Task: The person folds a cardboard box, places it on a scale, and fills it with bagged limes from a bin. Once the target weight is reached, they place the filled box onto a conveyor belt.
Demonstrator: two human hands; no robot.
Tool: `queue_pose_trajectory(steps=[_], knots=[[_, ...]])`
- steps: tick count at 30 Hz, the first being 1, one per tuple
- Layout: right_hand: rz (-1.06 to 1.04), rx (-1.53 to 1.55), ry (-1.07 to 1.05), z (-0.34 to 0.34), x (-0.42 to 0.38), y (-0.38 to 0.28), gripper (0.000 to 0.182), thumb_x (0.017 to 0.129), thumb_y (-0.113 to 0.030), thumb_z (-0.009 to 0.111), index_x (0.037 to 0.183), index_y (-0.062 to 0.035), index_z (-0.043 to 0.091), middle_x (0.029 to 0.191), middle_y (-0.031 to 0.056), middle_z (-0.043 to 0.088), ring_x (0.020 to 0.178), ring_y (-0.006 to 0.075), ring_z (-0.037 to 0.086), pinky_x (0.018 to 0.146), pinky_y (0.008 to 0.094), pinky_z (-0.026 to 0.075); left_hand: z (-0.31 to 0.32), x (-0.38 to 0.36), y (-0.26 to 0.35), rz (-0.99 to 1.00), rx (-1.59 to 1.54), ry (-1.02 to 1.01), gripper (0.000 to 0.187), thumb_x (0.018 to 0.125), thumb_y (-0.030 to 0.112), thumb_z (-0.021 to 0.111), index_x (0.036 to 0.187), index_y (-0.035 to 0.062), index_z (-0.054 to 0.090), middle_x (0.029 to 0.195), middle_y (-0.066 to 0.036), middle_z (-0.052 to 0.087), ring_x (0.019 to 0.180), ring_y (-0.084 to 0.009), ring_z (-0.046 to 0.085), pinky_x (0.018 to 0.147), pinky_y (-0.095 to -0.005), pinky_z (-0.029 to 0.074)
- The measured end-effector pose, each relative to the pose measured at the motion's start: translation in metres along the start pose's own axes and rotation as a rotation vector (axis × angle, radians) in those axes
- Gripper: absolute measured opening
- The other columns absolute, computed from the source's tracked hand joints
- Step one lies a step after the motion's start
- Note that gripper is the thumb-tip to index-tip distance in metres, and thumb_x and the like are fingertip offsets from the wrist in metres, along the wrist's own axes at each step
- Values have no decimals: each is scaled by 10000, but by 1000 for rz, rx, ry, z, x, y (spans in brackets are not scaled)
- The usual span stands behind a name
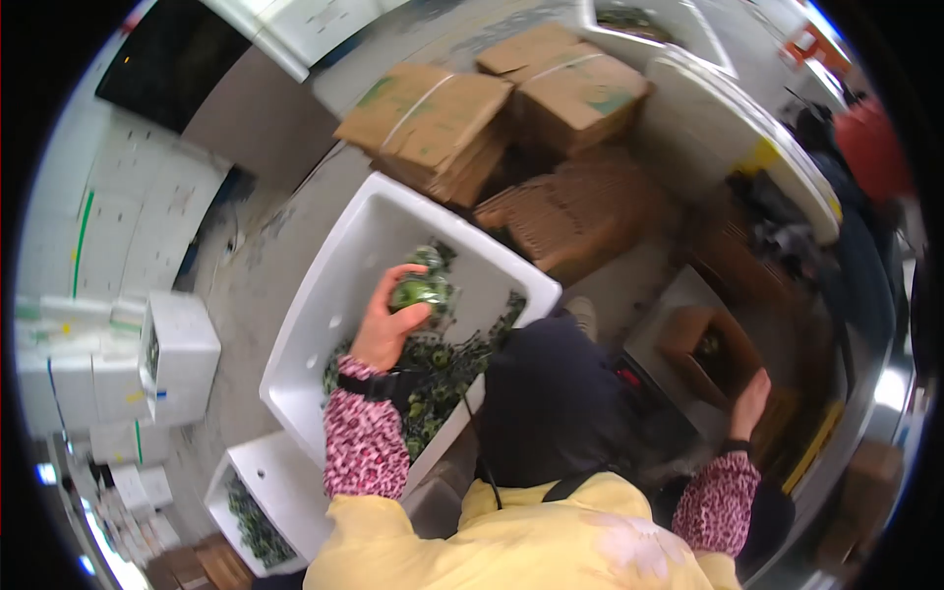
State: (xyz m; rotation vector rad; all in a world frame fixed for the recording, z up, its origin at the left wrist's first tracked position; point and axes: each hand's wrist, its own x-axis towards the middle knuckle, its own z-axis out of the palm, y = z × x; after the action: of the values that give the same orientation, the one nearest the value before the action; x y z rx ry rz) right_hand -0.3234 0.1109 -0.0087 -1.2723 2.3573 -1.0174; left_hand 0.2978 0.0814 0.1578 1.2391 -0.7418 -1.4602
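Note:
My left hand [379, 330] is closed around a clear plastic-wrapped pack of green produce [421, 289]; its exact kind is too blurred to tell. It is above a large white tub [324, 265] with loose leafy greens [438, 379] along its bottom. At the right, my right hand [751, 401] grips the near right edge of a small open cardboard box [690, 341]. Something small and greenish lies inside that box, too dim to make out. Under the box is a pale flat surface beside a dark device with a red display [629, 377].
Strapped stacks of flat cardboard [433, 118] and more cardboard [580, 211] lie beyond the tub. A smaller white tub [258, 462] with greens stands at lower left. White foam boxes [182, 354] line the left side. A person in dark clothes [865, 275] is at far right.

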Motion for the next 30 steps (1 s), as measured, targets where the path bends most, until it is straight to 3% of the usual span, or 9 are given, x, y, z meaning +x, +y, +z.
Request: queue_pose_trajectory(steps=[2, 5, 6, 8, 14, 16, 18, 22, 30], knots=[[-398, -249, 112, 15, -2, 17, 324, 974, -219, 388, 1162, 25, 491, 1127, 187, 537, 1068, 307, 514, 914, 356, 396, 38, 1, 35, 134, 109, -142, 521, 690, 16, 682, 1175, 67, 499, 1058, -30, 510, 962, -145, 539, 835, -281, 459], [-378, -378, 101, 4, -17, -32, 264, 975, -211, 363, 1103, -18, 490, 1040, 217, 527, 948, 392, 522, 793, 458, 442, 123, 8, 73, 242, 261, -470, 576, 653, 25, 716, 1181, 29, 487, 1345, -95, 332, 1158, -211, 463, 966, -326, 400], [-42, -189, 18, -3, -20, -60, 321, 981, -297, 338, 1113, -38, 475, 1027, 226, 532, 927, 424, 533, 766, 497, 435, 161, 13, 77, 264, 340, -591, 575, 641, 34, 729, 1171, 39, 505, 1368, -94, 295, 1179, -225, 448, 971, -330, 392], [188, 22, 7, -5, -21, -77, 477, 958, -460, 316, 1150, -48, 462, 1084, 240, 557, 1007, 430, 529, 814, 483, 432, 228, 12, 86, 360, 626, -863, 554, 642, 79, 742, 1156, 73, 536, 1365, -119, 288, 1222, -249, 402, 992, -339, 361], [215, 216, -29, 3, -21, -67, 558, 945, -491, 333, 1252, -35, 425, 1200, 217, 531, 1143, 378, 478, 934, 414, 385, 379, 51, 8, 175, 1163, -1462, 546, 711, 245, 723, 1212, 134, 540, 1340, -164, 306, 1274, -294, 323, 1032, -353, 304], [210, 259, -50, 1, -23, -67, 568, 944, -494, 333, 1264, -33, 419, 1209, 211, 528, 1160, 368, 469, 947, 405, 375, 403, 57, -44, -141, 1135, -1364, 647, 753, 290, 695, 1320, 109, 442, 1281, -170, 368, 1078, -242, 498, 934, -343, 419], [225, 308, -105, -4, -25, -66, 575, 946, -491, 330, 1264, -23, 430, 1227, 206, 521, 1174, 359, 460, 956, 395, 369, 404, 73, -103, 308, 1369, -1087, 616, 796, 282, 651, 1330, 86, 415, 1266, -173, 393, 980, -244, 547, 896, -329, 450], [266, 366, -122, -3, -31, -49, 593, 944, -505, 316, 1241, -13, 463, 1219, 217, 522, 1167, 365, 463, 955, 389, 370, 386, 84, -125, 346, 1287, -969, 529, 795, 291, 620, 1251, 59, 486, 1266, -184, 441, 1138, -335, 475, 980, -354, 386], [278, 332, -138, -9, -29, -55, 592, 940, -504, 319, 1186, 1, 504, 1145, 248, 553, 1131, 387, 481, 926, 392, 380, 388, 53, -38, 716, 1103, -942, 347, 856, 182, 600, 1179, 65, 553, 1041, -96, 593, 939, -167, 578, 833, -301, 452]])
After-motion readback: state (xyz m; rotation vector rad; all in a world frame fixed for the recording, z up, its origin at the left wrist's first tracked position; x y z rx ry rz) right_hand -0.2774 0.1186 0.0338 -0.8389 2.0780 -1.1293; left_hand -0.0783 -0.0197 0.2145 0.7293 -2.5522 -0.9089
